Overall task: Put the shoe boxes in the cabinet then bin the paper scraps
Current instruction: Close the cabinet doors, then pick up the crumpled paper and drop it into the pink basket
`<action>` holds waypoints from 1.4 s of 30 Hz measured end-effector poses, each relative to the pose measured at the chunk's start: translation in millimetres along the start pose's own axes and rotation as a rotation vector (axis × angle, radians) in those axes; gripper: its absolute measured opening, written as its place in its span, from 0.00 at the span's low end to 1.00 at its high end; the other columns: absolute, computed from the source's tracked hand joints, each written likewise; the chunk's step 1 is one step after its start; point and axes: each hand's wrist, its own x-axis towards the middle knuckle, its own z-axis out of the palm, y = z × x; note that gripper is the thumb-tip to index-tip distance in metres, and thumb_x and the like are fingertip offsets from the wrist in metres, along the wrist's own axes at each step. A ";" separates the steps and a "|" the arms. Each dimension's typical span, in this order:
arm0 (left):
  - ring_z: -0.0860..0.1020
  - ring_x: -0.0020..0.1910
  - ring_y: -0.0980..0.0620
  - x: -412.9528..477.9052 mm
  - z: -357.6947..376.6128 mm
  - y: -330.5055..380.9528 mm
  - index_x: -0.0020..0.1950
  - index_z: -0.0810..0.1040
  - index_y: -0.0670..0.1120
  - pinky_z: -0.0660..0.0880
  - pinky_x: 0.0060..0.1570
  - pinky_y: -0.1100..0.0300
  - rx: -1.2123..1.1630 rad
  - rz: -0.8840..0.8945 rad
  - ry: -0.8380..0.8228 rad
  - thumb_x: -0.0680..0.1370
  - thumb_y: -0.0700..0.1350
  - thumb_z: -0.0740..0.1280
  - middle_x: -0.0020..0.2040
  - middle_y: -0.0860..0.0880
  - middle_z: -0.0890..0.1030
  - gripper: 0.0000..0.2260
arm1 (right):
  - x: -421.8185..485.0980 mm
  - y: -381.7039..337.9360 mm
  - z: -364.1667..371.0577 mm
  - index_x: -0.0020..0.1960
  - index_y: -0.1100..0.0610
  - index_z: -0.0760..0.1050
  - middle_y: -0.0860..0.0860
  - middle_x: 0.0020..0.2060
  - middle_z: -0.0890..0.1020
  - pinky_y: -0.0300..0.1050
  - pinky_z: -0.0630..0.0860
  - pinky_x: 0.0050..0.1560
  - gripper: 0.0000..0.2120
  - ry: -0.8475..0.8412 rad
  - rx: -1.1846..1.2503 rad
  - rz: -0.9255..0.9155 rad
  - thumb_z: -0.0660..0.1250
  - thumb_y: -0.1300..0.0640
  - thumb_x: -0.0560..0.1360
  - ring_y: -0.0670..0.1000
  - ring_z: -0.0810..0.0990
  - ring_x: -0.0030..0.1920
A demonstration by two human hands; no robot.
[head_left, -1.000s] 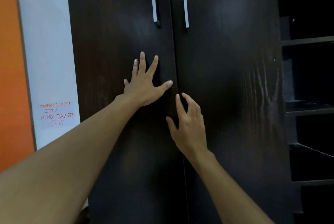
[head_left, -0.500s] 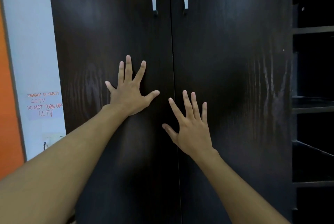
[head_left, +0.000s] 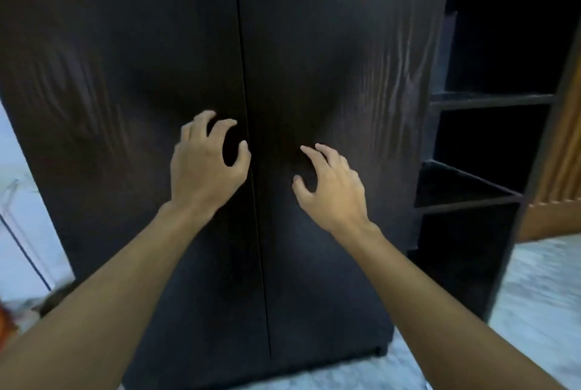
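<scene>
Head view, tilted down along both bare forearms. Fingers [head_left: 197,125] of the left hand [head_left: 201,169] bent into a loose claw and spread apart, thumb hooked round toward them, gripping nothing. Tips close to the left door [head_left: 125,81], just left of the seam; contact too unclear to call. Fingers [head_left: 327,154] of the right hand [head_left: 334,193] also loosely bent and fanned, thumb low and turned inward, holding nothing. Tips aimed at the right door [head_left: 339,43], just right of the seam; cannot tell whether touching. Backs of both hands toward the camera, near each other but apart, one on either side of the seam, left a little higher in frame. Forearms reaching in from the bottom corners, left from lower left, right from lower right.

Straight ahead, the cabinet [head_left: 283,311]: tall, dark wood grain, standing on the floor [head_left: 540,295], both doors closed with a thin vertical gap between them. Directly beside its right side, open shelves [head_left: 490,99] in the same dark finish, several tiers, interiors in deep shadow. Beyond those, at far right, a slatted wooden panel [head_left: 566,150]. Pale, mottled floor below and to the right. Pale wall [head_left: 22,226] left of the cabinet, with something brownish low down by the left forearm, too smeared to identify.
</scene>
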 end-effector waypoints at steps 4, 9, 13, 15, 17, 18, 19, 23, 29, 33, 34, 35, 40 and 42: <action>0.78 0.54 0.48 -36.9 28.6 40.0 0.64 0.77 0.47 0.75 0.52 0.52 -0.216 0.113 -0.265 0.79 0.50 0.66 0.55 0.47 0.80 0.15 | -48.7 33.4 -8.9 0.75 0.49 0.65 0.48 0.71 0.70 0.55 0.70 0.66 0.26 -0.121 -0.068 0.135 0.61 0.44 0.78 0.51 0.69 0.70; 0.78 0.55 0.52 -53.6 82.6 83.5 0.61 0.77 0.55 0.77 0.54 0.51 -0.469 0.118 -0.547 0.78 0.55 0.65 0.55 0.53 0.81 0.13 | -94.8 79.9 -28.9 0.75 0.49 0.64 0.49 0.71 0.71 0.54 0.70 0.65 0.27 -0.207 -0.287 0.283 0.61 0.43 0.78 0.53 0.69 0.70; 0.78 0.56 0.51 -76.8 123.4 119.8 0.62 0.77 0.57 0.77 0.57 0.49 -0.633 0.150 -0.746 0.78 0.57 0.65 0.57 0.53 0.80 0.14 | -139.7 117.4 -51.2 0.75 0.47 0.64 0.49 0.70 0.71 0.52 0.72 0.62 0.26 -0.309 -0.382 0.462 0.61 0.43 0.78 0.54 0.70 0.69; 0.78 0.55 0.50 -92.3 142.4 139.1 0.63 0.77 0.58 0.76 0.55 0.52 -0.700 0.158 -0.846 0.78 0.58 0.65 0.58 0.53 0.79 0.15 | -165.9 131.5 -62.8 0.75 0.46 0.64 0.51 0.69 0.72 0.52 0.72 0.63 0.26 -0.397 -0.454 0.529 0.61 0.43 0.78 0.55 0.71 0.68; 0.78 0.54 0.51 -110.5 160.2 160.9 0.64 0.76 0.57 0.73 0.51 0.56 -0.764 0.175 -0.962 0.77 0.58 0.66 0.58 0.52 0.79 0.16 | -196.7 141.8 -71.2 0.75 0.46 0.64 0.52 0.68 0.72 0.51 0.71 0.63 0.26 -0.429 -0.478 0.617 0.60 0.42 0.78 0.56 0.71 0.68; 0.78 0.53 0.52 -121.2 168.7 172.6 0.65 0.76 0.57 0.72 0.50 0.58 -0.797 0.181 -1.019 0.77 0.58 0.66 0.58 0.51 0.79 0.17 | -215.0 145.3 -73.1 0.75 0.46 0.64 0.51 0.68 0.72 0.51 0.71 0.63 0.26 -0.419 -0.475 0.668 0.59 0.42 0.79 0.55 0.71 0.68; 0.78 0.52 0.52 -133.6 176.5 184.7 0.66 0.76 0.56 0.71 0.48 0.59 -0.825 0.180 -1.074 0.78 0.57 0.66 0.58 0.51 0.79 0.17 | -235.8 148.4 -73.1 0.75 0.46 0.64 0.51 0.69 0.72 0.51 0.71 0.62 0.25 -0.399 -0.469 0.719 0.59 0.42 0.79 0.55 0.71 0.68; 0.79 0.45 0.52 -200.6 198.2 223.0 0.67 0.75 0.52 0.73 0.43 0.60 -0.849 0.159 -1.281 0.78 0.53 0.67 0.54 0.48 0.80 0.18 | -331.1 154.3 -63.4 0.75 0.47 0.65 0.50 0.70 0.71 0.48 0.71 0.61 0.24 -0.324 -0.458 0.867 0.60 0.44 0.80 0.53 0.70 0.69; 0.71 0.68 0.44 -352.7 221.1 232.1 0.75 0.65 0.53 0.72 0.64 0.51 -0.645 0.316 -1.592 0.77 0.57 0.66 0.73 0.44 0.69 0.28 | -460.5 149.8 -43.8 0.72 0.51 0.70 0.53 0.68 0.74 0.50 0.74 0.60 0.23 -0.332 -0.463 1.006 0.63 0.47 0.78 0.54 0.73 0.67; 0.57 0.76 0.43 -446.8 204.8 212.4 0.79 0.55 0.56 0.66 0.70 0.46 -0.485 0.457 -1.682 0.75 0.61 0.65 0.78 0.44 0.57 0.35 | -528.8 128.7 -28.5 0.67 0.51 0.75 0.55 0.64 0.77 0.52 0.76 0.57 0.23 -0.316 -0.482 1.074 0.62 0.44 0.75 0.57 0.77 0.62; 0.53 0.77 0.43 -466.4 198.5 204.4 0.79 0.53 0.56 0.63 0.71 0.46 -0.473 0.495 -1.682 0.75 0.61 0.65 0.79 0.44 0.53 0.36 | -543.4 122.9 -25.6 0.66 0.51 0.76 0.55 0.62 0.78 0.52 0.76 0.54 0.23 -0.310 -0.490 1.082 0.62 0.43 0.74 0.57 0.78 0.59; 0.52 0.78 0.43 -483.0 191.4 195.3 0.80 0.52 0.57 0.61 0.72 0.46 -0.473 0.544 -1.673 0.75 0.61 0.65 0.80 0.44 0.51 0.37 | -556.8 117.5 -22.5 0.66 0.51 0.76 0.55 0.61 0.78 0.52 0.76 0.52 0.23 -0.309 -0.496 1.087 0.62 0.42 0.74 0.57 0.78 0.58; 0.50 0.79 0.41 -528.0 196.1 164.6 0.79 0.45 0.61 0.55 0.75 0.43 -0.518 0.887 -1.533 0.71 0.69 0.58 0.81 0.43 0.48 0.40 | -595.6 108.7 -2.9 0.68 0.47 0.74 0.53 0.61 0.76 0.50 0.75 0.50 0.26 -0.370 -0.449 1.136 0.63 0.38 0.73 0.54 0.76 0.58; 0.50 0.79 0.41 -532.7 206.3 163.8 0.79 0.45 0.62 0.56 0.74 0.43 -0.542 0.939 -1.498 0.71 0.71 0.55 0.81 0.43 0.48 0.40 | -604.8 108.8 8.1 0.66 0.46 0.75 0.52 0.60 0.76 0.49 0.76 0.50 0.24 -0.352 -0.414 1.176 0.65 0.40 0.73 0.54 0.76 0.57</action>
